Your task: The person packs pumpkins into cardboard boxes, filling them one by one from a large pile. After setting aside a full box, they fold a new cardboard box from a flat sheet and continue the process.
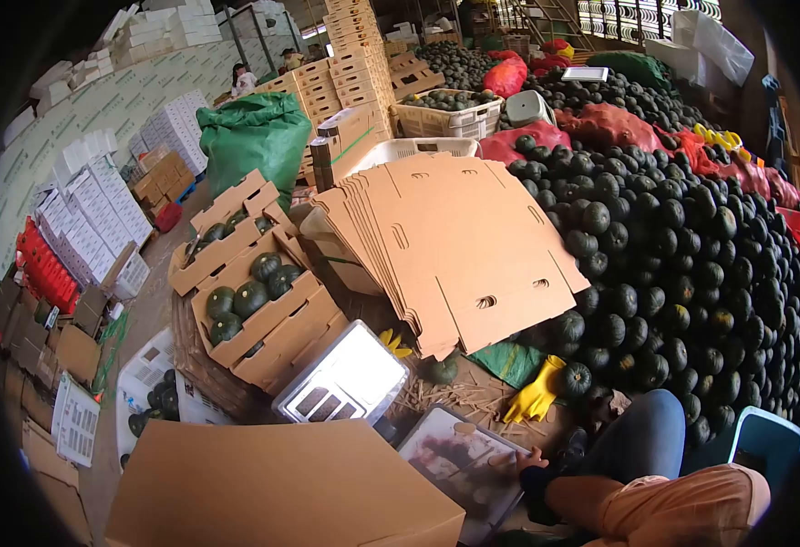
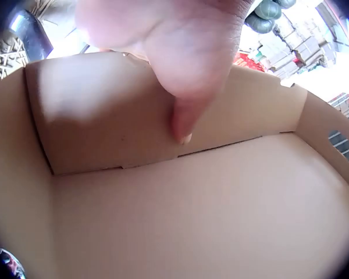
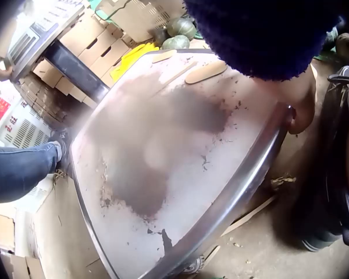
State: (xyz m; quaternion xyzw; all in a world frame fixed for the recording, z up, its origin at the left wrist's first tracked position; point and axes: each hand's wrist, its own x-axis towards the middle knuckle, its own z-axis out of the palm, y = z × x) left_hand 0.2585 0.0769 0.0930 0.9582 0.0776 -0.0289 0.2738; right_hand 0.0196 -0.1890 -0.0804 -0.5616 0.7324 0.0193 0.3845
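Observation:
A cardboard box [image 1: 281,483] fills the bottom of the head view and hides the left hand there. In the left wrist view, the left hand [image 2: 186,46] grips the side wall of this box, thumb against the inside face, the other fingers hidden behind it. The box interior [image 2: 209,215] holds nothing that shows. At the person's right, the right hand [image 1: 532,459] holds the metal rim of a platform scale [image 1: 445,451]. That platform is stained dark, with flat wooden pieces at its far edge. Its display head [image 1: 340,374] stands over the far side.
A large heap of dark green pumpkins [image 1: 664,273] rises on the right. Flattened cardboard sheets [image 1: 454,246] lie stacked in front. Open cartons [image 1: 263,310] with pumpkins stand left of them. Yellow gloves [image 1: 536,390] lie on the floor. A teal bin [image 1: 769,442] sits near the person's knee.

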